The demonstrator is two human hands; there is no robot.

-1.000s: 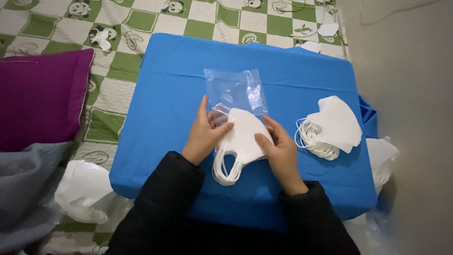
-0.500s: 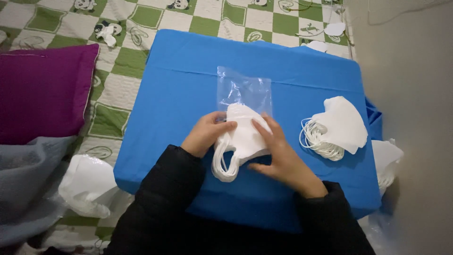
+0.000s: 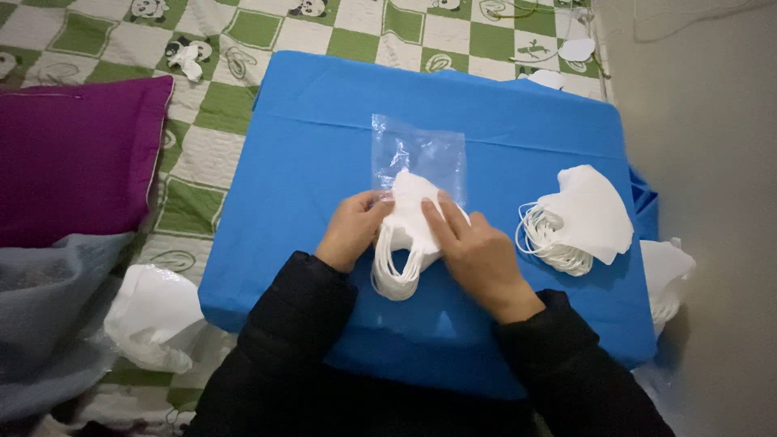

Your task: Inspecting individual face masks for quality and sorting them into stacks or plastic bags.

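Observation:
A small stack of white face masks [image 3: 410,212] lies on the blue-covered board [image 3: 324,121], its top end at the mouth of a clear plastic bag [image 3: 421,154]. My left hand [image 3: 353,230] grips the bag's near edge and the left side of the masks. My right hand [image 3: 472,252] lies flat on the masks, fingers pressing on them. The masks' ear loops [image 3: 394,275] hang out toward me.
A second pile of white masks [image 3: 583,215] sits on the board at right. More masks [image 3: 665,271] lie off the right edge. A purple pillow [image 3: 77,154], grey cloth [image 3: 40,307] and a white bag [image 3: 154,316] are at left. Wall at right.
The masks have slid further up toward the bag's mouth. My right hand has moved onto the stack's top, and my left hand now holds the bag's edge.

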